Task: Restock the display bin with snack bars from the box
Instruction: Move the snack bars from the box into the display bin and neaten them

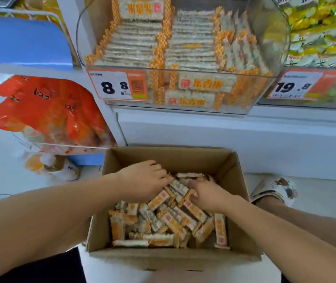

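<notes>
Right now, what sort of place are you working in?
Most likely a shop aisle. A clear display bin of stacked snack bars carries a price tag on its front, a neighbouring bin has its own price tag, and both hands dig into a cardboard box of the same bars.

Orange-and-white checkered snack bars [169, 219]; brown box [173, 160]; red bags [46, 111].

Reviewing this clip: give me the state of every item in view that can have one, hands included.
Cardboard box: open, on the floor, partly full of loose snack bars.
Display bin: clear, open-topped, bars stacked in neat rows, nearly full.
Left hand: in the box, fingers curled into the bars.
Right hand: in the box, fingers curled into the bars.
Red bags: sealed, lying in a side rack.
</notes>
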